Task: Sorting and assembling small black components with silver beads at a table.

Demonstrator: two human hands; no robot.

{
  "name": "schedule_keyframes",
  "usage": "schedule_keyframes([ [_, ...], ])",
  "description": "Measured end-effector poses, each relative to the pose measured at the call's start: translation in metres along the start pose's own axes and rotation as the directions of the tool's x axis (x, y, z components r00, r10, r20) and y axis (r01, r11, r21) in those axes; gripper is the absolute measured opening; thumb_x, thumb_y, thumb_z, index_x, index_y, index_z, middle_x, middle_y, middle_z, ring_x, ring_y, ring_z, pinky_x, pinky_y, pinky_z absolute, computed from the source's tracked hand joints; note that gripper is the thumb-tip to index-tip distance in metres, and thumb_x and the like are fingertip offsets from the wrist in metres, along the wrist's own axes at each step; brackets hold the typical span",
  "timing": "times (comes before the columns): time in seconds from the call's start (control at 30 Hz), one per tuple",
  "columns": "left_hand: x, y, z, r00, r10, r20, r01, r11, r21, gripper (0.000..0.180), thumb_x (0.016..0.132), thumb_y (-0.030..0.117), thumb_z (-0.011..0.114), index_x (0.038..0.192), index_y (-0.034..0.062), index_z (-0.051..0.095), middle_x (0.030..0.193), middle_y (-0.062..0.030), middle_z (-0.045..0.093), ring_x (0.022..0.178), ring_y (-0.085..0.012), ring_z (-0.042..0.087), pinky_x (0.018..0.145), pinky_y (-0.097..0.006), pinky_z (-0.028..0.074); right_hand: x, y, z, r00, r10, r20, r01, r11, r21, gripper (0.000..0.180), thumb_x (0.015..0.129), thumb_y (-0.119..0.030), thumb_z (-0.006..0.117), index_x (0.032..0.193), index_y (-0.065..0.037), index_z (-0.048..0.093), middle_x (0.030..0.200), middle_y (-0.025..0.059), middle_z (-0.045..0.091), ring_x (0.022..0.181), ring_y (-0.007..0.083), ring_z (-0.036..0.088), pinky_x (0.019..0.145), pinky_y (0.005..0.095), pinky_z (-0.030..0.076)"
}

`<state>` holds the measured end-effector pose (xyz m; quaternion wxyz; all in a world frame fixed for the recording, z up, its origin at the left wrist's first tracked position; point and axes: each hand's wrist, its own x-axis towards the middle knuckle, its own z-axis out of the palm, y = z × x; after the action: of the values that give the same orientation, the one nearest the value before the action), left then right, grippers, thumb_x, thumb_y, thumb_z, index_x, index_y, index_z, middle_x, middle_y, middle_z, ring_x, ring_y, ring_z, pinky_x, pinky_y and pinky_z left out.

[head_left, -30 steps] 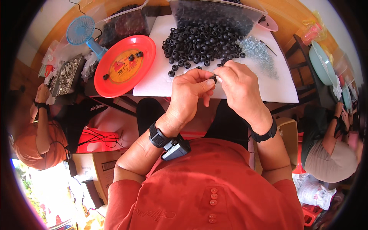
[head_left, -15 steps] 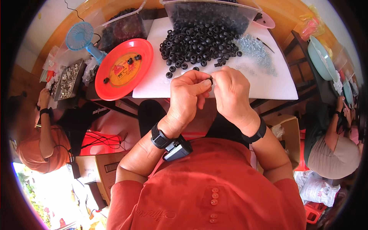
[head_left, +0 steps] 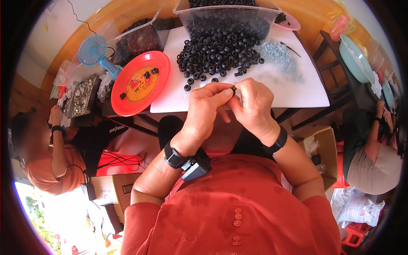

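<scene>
Thumb and forefinger of the left hand [head_left: 203, 112] pinch a small black bead [head_left: 233, 89] over the white board [head_left: 304, 95], barely parted; the right hand [head_left: 255, 102] bunches its fingers beside it; whether they grip anything, I can't tell; a bead heap [head_left: 216, 55] lies beyond.

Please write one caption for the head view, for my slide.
Both hands meet at a small black piece, near a heap of black hollow pieces on a white board.

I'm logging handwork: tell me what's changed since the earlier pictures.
The right grip has swung left, nearer the left grip; nothing visibly taken or let go. The view tilted slightly. Unchanged: the left grip's pinch on a black piece, the bead pile, the red plate.
</scene>
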<state>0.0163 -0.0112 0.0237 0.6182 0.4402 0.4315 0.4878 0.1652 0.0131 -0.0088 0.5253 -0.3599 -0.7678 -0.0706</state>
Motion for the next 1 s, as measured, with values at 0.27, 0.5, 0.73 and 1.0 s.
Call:
schedule_keyframes([
  [0.27,0.004,-0.008,-0.013,0.993,0.029,0.113,-0.046,0.987,0.156,0.023,0.098,0.013,0.057,0.094,-0.0067,0.067,0.075,-0.0111,0.067,0.058,-0.0138,0.061,0.042,-0.022,0.043,0.003,0.001,-0.016,0.981,0.005,0.192,-0.038,0.985,0.169,0.020,0.075,-0.002,0.070,0.078,-0.008,0.050,0.064,0.0080,0.055,0.055,0.0294,0.057,0.051,0.0398,0.044],
  [0.5,0.018,0.004,-0.026,0.989,-0.098,0.114,0.110,0.988,-0.108,0.023,0.099,0.013,0.054,0.107,-0.0074,0.062,0.084,-0.0166,0.068,0.065,-0.0203,0.065,0.046,-0.025,0.048,0.005,0.012,-0.015,0.929,0.289,0.229,-0.346,0.898,0.271,0.019,0.079,-0.003,0.072,0.081,-0.007,0.054,0.064,0.0069,0.059,0.055,0.0243,0.062,0.050,0.0336,0.046],
  [0.73,0.006,0.005,-0.051,0.991,0.105,-0.085,-0.116,0.983,-0.141,0.019,0.096,0.007,0.057,0.106,-0.0076,0.062,0.082,-0.0159,0.068,0.067,-0.0198,0.065,0.051,-0.026,0.050,0.005,0.025,-0.019,0.911,0.379,0.166,-0.413,0.850,0.326,0.020,0.081,-0.001,0.073,0.082,-0.005,0.054,0.066,0.0050,0.063,0.057,0.0161,0.063,0.053,0.0277,0.046],
  [1.0,0.004,0.005,-0.061,0.973,0.152,-0.173,-0.182,0.968,-0.174,0.016,0.095,0.007,0.058,0.103,-0.0059,0.064,0.078,-0.0127,0.067,0.063,-0.0172,0.062,0.048,-0.024,0.044,0.015,0.011,0.002,0.993,0.061,0.099,-0.055,0.997,-0.062,0.011,0.074,-0.003,0.067,0.078,-0.010,0.060,0.072,0.0050,0.059,0.066,0.0253,0.061,0.059,0.0397,0.046],
])
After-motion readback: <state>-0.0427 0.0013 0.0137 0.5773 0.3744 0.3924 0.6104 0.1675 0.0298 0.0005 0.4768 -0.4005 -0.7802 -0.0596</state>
